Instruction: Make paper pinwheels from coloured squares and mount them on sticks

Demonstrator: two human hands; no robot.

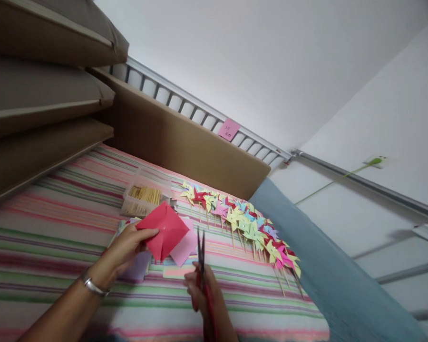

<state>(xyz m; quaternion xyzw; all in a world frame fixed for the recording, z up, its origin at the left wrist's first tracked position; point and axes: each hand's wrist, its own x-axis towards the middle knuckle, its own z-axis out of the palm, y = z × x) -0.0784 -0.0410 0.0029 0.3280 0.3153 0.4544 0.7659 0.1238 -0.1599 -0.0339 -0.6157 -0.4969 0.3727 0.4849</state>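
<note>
My left hand (130, 244), with a silver bangle on the wrist, pinches a red paper square (167, 230) by its left corner. Slits run inward from the square's edges, and a small pale spot marks its middle. To the right, my right hand (209, 285) is closed around red-handled scissors (201, 256). Their dark blades point up, slightly apart, and do not touch the red paper. Beneath the red square lies a pink paper sheet (185, 247), partly covered. More pastel papers (137, 267) lie under and beside my left hand.
A clear plastic box (128, 199) of thin wooden sticks (146, 194) stands behind the paper. Several paper pinwheels (233, 218) on sticks lie in rows at right on the striped cloth (74, 247). A cardboard panel (185, 147) borders the back; stacked cushioned panels (46, 95) stand at left.
</note>
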